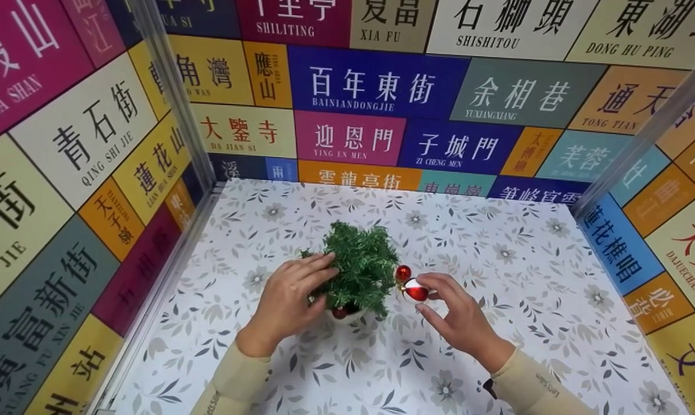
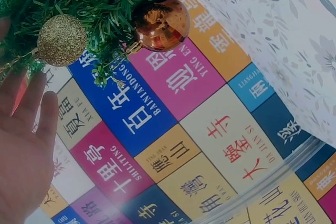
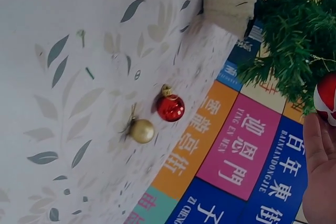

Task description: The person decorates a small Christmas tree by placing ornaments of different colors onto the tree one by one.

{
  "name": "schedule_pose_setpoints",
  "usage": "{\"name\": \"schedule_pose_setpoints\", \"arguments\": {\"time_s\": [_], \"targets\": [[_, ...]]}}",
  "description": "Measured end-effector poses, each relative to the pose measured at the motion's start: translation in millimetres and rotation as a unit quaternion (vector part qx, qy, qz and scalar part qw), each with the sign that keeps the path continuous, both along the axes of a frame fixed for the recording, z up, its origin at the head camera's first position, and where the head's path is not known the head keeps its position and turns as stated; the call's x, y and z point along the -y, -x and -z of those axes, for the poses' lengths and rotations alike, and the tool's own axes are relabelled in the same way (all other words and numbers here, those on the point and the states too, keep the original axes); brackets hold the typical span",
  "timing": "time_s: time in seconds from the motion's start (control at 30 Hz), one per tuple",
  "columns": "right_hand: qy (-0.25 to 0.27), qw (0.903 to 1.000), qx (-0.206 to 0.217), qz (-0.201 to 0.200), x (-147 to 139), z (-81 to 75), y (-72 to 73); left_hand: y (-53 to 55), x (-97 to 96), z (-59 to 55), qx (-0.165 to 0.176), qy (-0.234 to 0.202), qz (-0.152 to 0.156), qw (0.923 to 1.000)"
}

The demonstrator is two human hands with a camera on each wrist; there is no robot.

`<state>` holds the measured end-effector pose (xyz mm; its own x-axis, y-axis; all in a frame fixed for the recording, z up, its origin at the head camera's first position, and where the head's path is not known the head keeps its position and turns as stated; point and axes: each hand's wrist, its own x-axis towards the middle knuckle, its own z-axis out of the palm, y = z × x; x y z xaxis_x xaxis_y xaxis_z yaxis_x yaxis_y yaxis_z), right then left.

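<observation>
Three upright walls, left (image 1: pixel 65 138), rear (image 1: pixel 376 80) and right (image 1: pixel 618 248), enclose a white surface (image 1: pixel 509 253) printed with grey leaves and flowers. Multicoloured rectangular panels bear Chinese characters with romanised names; pale, glossy posts stand at the left rear corner (image 1: pixel 180 86) and right rear corner (image 1: pixel 647 127).

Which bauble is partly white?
The red-and-white bauble held by the right hand. The plain red bauble and plain gold bauble on the table, and glittery gold bauble on the tree, show single colours.
</observation>
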<state>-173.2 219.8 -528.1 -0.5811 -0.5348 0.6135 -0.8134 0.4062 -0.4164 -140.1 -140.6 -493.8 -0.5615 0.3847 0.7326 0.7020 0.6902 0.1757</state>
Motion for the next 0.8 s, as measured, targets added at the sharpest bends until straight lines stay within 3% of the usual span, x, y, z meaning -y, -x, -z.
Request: {"name": "schedule_pose_setpoints", "arguments": {"time_s": [0.43,0.67,0.8], "targets": [[0.013,0.9994,-0.012,-0.031,12.2,-5.8,-6.9,-4.2,1.1,-1.8,0.015,0.003,0.007,0.9999],[0.034,0.9982,-0.011,-0.048,19.3,-8.1,-11.3,-5.7,-4.1,-3.2,-0.017,-0.019,0.017,0.9995],[0.049,0.9972,-0.011,-0.056,28.2,-18.3,-19.6,-6.6,-9.3,-5.1,-0.037,-0.031,0.015,0.9987]]}}
